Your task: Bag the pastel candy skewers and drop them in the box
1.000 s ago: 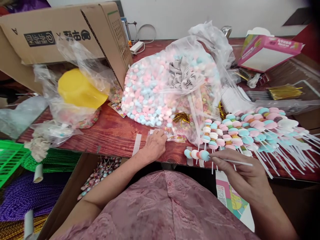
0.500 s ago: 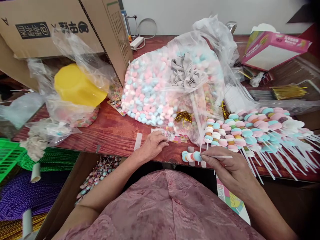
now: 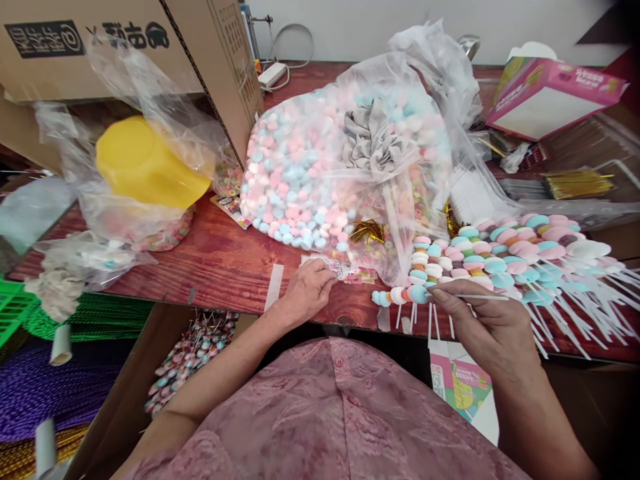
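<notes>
My right hand (image 3: 483, 327) pinches the white stick of a marshmallow skewer (image 3: 401, 295). Blue, white and pink pieces are threaded on it, and it points left, held level just above the table edge. Beside it lies a pile of finished-looking skewers (image 3: 500, 257), their white sticks hanging toward me over the edge. My left hand (image 3: 313, 288) rests on the table with bent fingers closed at the left end of small printed packets (image 3: 355, 272). The fingertips partly cover that end. Behind both hands bulges a large clear bag of pastel marshmallows (image 3: 295, 173).
A cardboard box (image 3: 150, 53) stands at the back left, with a yellow scoop-like piece (image 3: 145, 160) in clear plastic before it. Gold ties (image 3: 577, 183) and a pink carton (image 3: 560, 93) are at right. An open box of wrapped skewers (image 3: 197, 353) sits below the edge.
My right hand has moved right and slightly up with the skewer, toward the pile. My left hand has stayed nearly in place at the printed packets, thumb and finger closer together.
</notes>
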A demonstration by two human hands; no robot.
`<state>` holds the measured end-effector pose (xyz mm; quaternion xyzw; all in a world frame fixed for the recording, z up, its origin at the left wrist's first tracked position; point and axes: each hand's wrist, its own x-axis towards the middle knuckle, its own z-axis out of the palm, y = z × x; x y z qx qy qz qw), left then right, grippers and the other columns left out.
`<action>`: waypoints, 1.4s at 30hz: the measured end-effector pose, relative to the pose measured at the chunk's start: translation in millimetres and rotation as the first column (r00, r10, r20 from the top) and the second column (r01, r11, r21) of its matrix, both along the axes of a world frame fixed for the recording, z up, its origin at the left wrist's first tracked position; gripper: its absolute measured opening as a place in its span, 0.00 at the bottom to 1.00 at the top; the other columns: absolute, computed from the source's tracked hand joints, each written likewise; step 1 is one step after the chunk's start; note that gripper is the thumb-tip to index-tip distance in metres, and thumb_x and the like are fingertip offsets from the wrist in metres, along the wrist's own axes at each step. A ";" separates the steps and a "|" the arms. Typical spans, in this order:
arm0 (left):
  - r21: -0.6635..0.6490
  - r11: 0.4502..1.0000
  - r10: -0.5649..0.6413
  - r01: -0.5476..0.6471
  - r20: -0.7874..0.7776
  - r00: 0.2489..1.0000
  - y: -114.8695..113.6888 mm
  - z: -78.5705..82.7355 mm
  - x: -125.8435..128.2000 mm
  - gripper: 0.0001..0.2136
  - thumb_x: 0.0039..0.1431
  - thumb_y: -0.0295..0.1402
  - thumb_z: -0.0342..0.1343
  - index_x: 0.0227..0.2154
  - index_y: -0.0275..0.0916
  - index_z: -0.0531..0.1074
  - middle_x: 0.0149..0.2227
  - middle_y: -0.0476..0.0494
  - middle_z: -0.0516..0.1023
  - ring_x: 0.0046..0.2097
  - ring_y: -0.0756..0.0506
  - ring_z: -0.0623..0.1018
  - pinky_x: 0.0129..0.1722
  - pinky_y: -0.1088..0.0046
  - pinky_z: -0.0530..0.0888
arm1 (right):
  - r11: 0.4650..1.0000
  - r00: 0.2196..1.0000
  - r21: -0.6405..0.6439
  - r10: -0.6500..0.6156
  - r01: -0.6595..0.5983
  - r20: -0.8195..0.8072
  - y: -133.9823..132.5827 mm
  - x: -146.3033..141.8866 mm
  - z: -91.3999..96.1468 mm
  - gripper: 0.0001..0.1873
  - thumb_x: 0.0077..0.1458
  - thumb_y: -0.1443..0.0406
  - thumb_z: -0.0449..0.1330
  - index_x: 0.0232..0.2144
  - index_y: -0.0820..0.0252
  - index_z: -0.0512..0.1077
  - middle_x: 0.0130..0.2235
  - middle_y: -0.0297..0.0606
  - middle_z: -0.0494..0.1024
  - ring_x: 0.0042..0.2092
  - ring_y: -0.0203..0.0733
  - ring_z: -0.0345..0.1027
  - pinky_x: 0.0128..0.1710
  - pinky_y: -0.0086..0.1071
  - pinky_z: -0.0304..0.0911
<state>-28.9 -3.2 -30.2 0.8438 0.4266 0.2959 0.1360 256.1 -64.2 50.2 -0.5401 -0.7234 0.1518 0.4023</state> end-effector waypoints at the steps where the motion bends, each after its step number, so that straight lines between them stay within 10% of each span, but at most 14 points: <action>1: -0.006 1.000 0.005 -0.005 -0.006 1.000 0.1 0.2 -0.1 0.09 0.62 0.26 0.53 0.28 0.36 0.76 0.30 0.44 0.72 0.34 0.47 0.71 0.35 0.70 0.68 | 1.000 1.000 0.006 -0.007 0.007 -0.009 0.2 0.7 -2.7 0.05 0.57 0.67 0.62 0.34 0.54 0.78 0.33 0.32 0.82 0.36 0.41 0.77 0.38 0.35 0.71; 14: -0.049 0.999 0.019 -0.019 0.000 1.000 -2.7 4.4 0.1 0.10 0.65 0.29 0.52 0.30 0.37 0.76 0.31 0.44 0.72 0.35 0.47 0.72 0.36 0.71 0.69 | 0.974 0.962 0.117 0.163 -0.192 0.220 4.2 -20.6 11.2 0.06 0.60 0.71 0.58 0.34 0.57 0.73 0.30 0.36 0.79 0.32 0.41 0.74 0.32 0.34 0.67; 32: -0.216 0.968 -0.104 0.131 0.135 0.985 9.8 6.9 -13.9 0.06 0.61 0.30 0.58 0.36 0.39 0.80 0.33 0.46 0.75 0.36 0.49 0.75 0.37 0.73 0.71 | 0.931 0.862 -0.077 0.360 -0.357 0.358 29.9 -43.3 23.4 0.18 0.66 0.64 0.48 0.28 0.57 0.73 0.28 0.38 0.77 0.32 0.41 0.69 0.34 0.36 0.63; 42: -0.305 0.946 -0.033 0.115 0.261 0.965 13.5 7.5 -10.6 0.04 0.58 0.27 0.61 0.30 0.38 0.81 0.28 0.48 0.75 0.33 0.50 0.74 0.34 0.75 0.68 | 0.999 0.993 0.002 0.034 -0.034 -0.115 10.3 -23.4 17.4 0.05 0.59 0.65 0.62 0.31 0.54 0.79 0.33 0.33 0.82 0.35 0.41 0.76 0.37 0.36 0.70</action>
